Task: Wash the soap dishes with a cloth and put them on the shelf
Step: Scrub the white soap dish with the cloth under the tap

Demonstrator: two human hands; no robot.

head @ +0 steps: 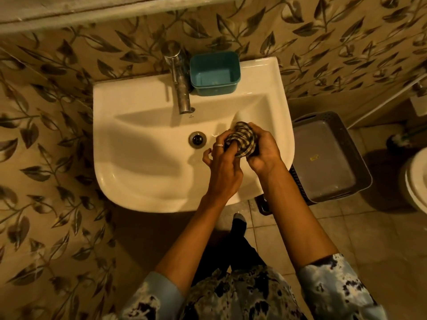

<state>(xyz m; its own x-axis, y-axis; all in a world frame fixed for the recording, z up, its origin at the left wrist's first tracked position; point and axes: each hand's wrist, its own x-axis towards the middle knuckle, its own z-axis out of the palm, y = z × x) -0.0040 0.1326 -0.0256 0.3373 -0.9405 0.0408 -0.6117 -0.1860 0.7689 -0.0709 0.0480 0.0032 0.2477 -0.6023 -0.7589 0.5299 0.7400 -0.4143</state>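
Note:
Over the right side of the white sink (138,144), both hands work a checked cloth (242,139) bunched into a ball. My right hand (263,153) grips the cloth from the right. My left hand (221,162), a ring on one finger, pinches it from the left with fingers pushed into the folds. Just behind the cloth a pale rounded shape (240,116) lies in the basin; what it is I cannot tell. A teal soap dish (215,73) stands on the sink's back ledge, right of the metal tap (179,77).
The drain (197,139) lies left of the hands. A grey plastic basket (328,155) with a lid on it sits on the floor right of the sink. A toilet's edge (416,181) shows at far right. Leaf-patterned tiles cover the wall.

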